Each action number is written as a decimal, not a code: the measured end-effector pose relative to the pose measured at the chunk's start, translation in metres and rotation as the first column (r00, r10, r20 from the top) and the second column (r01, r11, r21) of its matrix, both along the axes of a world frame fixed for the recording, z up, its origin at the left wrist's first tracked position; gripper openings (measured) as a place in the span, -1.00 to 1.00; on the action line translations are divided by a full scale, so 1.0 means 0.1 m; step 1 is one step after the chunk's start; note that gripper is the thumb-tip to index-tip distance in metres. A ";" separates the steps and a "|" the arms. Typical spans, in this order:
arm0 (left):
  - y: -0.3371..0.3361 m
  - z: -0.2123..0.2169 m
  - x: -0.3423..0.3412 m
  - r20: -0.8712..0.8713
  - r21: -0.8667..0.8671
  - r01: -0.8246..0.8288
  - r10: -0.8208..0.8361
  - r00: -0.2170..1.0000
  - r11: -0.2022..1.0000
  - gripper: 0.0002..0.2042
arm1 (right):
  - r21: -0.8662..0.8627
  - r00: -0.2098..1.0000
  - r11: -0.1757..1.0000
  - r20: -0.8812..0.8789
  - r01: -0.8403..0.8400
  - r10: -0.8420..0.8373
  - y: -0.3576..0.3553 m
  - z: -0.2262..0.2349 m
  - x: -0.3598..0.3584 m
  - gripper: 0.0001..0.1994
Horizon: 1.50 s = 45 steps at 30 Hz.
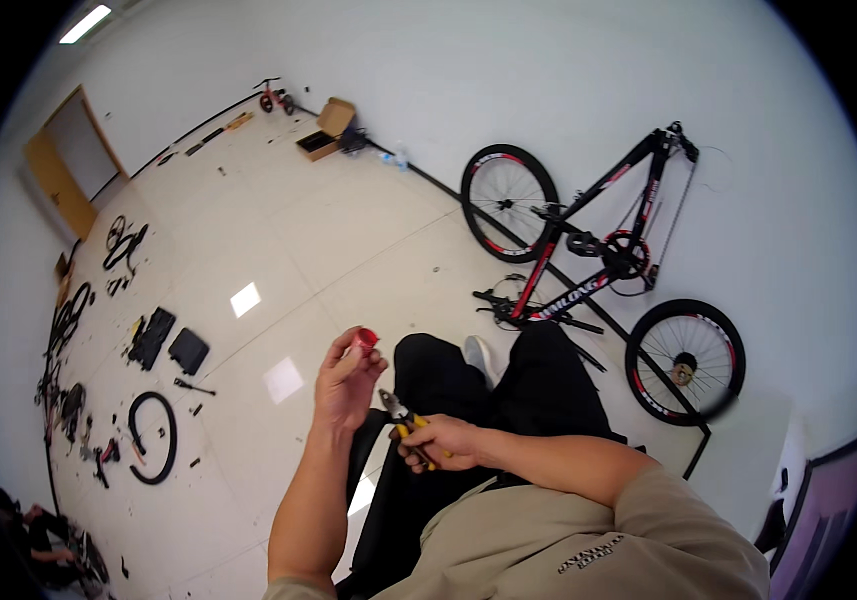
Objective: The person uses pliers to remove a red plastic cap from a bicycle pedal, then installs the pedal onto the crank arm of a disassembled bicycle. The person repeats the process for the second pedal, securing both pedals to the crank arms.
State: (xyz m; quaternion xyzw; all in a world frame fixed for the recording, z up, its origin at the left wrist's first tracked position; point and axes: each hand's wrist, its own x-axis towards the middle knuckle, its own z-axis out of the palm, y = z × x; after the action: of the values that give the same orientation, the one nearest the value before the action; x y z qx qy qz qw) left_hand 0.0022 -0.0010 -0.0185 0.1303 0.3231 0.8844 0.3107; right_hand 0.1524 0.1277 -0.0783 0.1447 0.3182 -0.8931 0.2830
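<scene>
Raised in front of my left knee, my left hand pinches a small red ring-shaped part between thumb and fingers. A hollow shows in the ring; its exact kind is hard to tell. Lower and to the right, my right hand is wrapped round the handles of a pair of pliers with yellow and black grips. The jaws of the pliers point up and left toward the left hand, apart from the red ring.
A black and red bike frame leans on the right wall, between two detached wheels. Across the floor at left lie a tyre, an open tool case and scattered bike parts. An open cardboard box stands farther off. Another person sits at lower left.
</scene>
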 end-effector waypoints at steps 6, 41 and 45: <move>-0.02 0.05 -0.01 0.093 0.029 -0.037 0.034 0.995 0.999 -0.73 | -0.017 0.999 0.999 -0.022 0.043 -0.043 0.03 0.20 0.04 -0.81; -0.09 0.19 0.01 0.296 0.114 0.071 -0.102 0.950 0.991 -0.66 | 0.900 0.762 -0.277 0.087 -0.336 -0.642 3.24 -1.68 2.14 -0.78; -0.07 0.13 -0.02 0.275 0.142 0.112 -0.148 0.950 0.984 -0.66 | 0.705 0.787 -0.470 0.204 -0.531 -0.582 3.19 -1.51 2.02 -0.79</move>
State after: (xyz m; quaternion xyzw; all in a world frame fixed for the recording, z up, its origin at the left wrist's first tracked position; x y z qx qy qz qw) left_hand 0.0002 -0.0085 -0.0051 0.0422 0.2102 0.8899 0.4026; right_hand 0.3541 0.4466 -0.2289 0.6005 0.7957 -0.0460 0.0636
